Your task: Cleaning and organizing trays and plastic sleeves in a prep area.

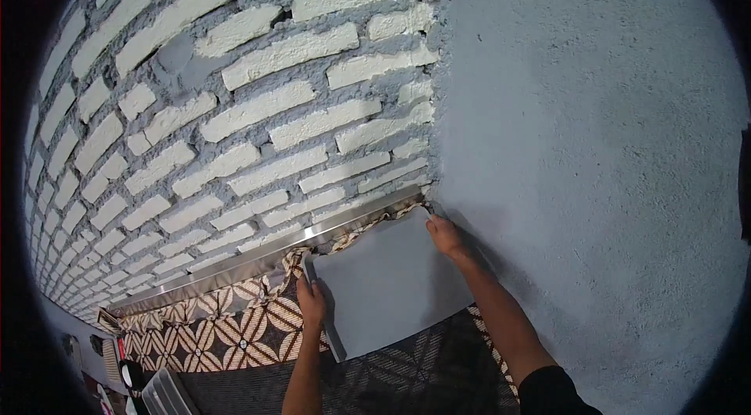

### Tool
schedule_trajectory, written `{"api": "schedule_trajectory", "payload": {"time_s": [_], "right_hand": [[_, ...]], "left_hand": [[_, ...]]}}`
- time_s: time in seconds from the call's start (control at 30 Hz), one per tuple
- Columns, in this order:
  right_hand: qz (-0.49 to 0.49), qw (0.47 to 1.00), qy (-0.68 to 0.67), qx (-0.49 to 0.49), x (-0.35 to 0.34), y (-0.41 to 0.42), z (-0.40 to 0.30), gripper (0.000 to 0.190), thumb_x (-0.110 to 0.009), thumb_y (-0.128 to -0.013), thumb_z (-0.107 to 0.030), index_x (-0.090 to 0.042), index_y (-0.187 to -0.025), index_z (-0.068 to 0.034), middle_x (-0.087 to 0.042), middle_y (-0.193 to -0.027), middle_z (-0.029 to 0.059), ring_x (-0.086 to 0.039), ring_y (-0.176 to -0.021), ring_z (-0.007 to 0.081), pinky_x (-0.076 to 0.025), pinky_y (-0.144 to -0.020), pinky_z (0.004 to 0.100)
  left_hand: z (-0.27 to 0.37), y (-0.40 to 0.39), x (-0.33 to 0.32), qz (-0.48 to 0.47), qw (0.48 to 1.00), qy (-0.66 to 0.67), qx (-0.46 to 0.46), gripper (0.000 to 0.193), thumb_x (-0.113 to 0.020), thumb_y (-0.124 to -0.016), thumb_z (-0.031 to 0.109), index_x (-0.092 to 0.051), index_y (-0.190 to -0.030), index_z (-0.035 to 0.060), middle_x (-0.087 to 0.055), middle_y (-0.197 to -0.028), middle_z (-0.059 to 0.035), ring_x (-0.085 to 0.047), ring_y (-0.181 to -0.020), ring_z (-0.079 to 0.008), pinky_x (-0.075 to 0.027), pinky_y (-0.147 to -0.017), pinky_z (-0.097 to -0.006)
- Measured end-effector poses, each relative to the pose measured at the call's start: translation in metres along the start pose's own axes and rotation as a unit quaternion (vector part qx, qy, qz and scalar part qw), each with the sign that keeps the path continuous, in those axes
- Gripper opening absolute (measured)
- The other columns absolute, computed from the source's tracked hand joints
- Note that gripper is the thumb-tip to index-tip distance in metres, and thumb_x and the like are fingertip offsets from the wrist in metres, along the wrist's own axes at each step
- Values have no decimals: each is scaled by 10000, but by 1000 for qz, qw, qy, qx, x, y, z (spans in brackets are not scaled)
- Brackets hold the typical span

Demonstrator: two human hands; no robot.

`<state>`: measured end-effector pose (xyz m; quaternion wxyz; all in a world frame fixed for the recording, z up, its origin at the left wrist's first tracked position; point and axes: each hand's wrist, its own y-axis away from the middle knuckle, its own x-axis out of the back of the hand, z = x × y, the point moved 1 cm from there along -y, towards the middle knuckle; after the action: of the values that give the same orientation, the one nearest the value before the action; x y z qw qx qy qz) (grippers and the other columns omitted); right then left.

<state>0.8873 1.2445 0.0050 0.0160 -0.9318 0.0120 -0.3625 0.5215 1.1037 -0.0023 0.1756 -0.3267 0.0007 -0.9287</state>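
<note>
A flat grey panel (pixel 390 283) with a folded or raised left edge lies between my two hands, above a patterned sheet (pixel 243 333). My left hand (pixel 311 300) grips the panel's left side, thumb on the raised edge. My right hand (pixel 444 236) holds its far right corner, close to the grey plastered wall (pixel 581 139). The panel's far edge is next to a bunched, ruffled border of the patterned sheet. What lies under the panel is hidden.
A white-painted brick wall (pixel 258 116) with rough mortar rises ahead and meets the plastered wall in a corner. Along its foot runs a shiny metal strip (pixel 281 245). A grey ribbed object (pixel 167 394) and several small items stand at the lower left.
</note>
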Motion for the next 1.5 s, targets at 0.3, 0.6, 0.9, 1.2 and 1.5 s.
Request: {"api": "schedule_trajectory", "payload": {"time_s": [0.3,0.6,0.9,1.2,1.5], "right_hand": [[122,961,66,241,26,152,-74,541,-625,-867,-246,-467,-1330,-16,-452,-1371,186,-351,-1316,383,-258,-1094,521],[-39,964,220,142,5,340,-63,618,-534,-934,-399,-368,-1422,-58,-263,-1505,159,-205,-1399,375,-130,-1116,613],[25,951,249,182,18,374,-50,562,-490,-965,-389,-403,-1398,-42,-324,-1481,146,-230,-1398,336,-96,-1113,630],[-1,962,244,126,57,500,-29,521,-481,-974,-350,-411,-1402,-61,-306,-1490,172,-243,-1393,366,-101,-1082,675],[-225,952,-156,139,35,601,-135,605,-311,-1012,-442,-234,-1482,-69,-165,-1545,168,-110,-1434,356,-47,-1141,559]], "left_hand": [[75,112,37,29,999,26,-24,541,-451,-987,267,-298,-1432,-2,-280,-1458,-239,-327,-1336,-351,-263,-1093,-457],[65,220,15,-104,936,-309,-131,577,-414,-974,337,-271,-1476,92,-225,-1524,-175,-288,-1354,-370,-122,-1138,-524],[98,297,15,-125,933,-298,-156,639,-431,-963,414,-244,-1493,110,-150,-1560,-146,-83,-1432,-395,-16,-1121,-602],[131,470,0,-159,932,-287,-156,634,-434,-970,418,-290,-1461,46,-224,-1524,-194,-148,-1420,-395,-42,-1121,-602],[178,529,76,-110,782,568,235,778,-343,-969,561,-39,-1514,95,-121,-1552,-174,-170,-1424,-319,-164,-1153,-444]]}}
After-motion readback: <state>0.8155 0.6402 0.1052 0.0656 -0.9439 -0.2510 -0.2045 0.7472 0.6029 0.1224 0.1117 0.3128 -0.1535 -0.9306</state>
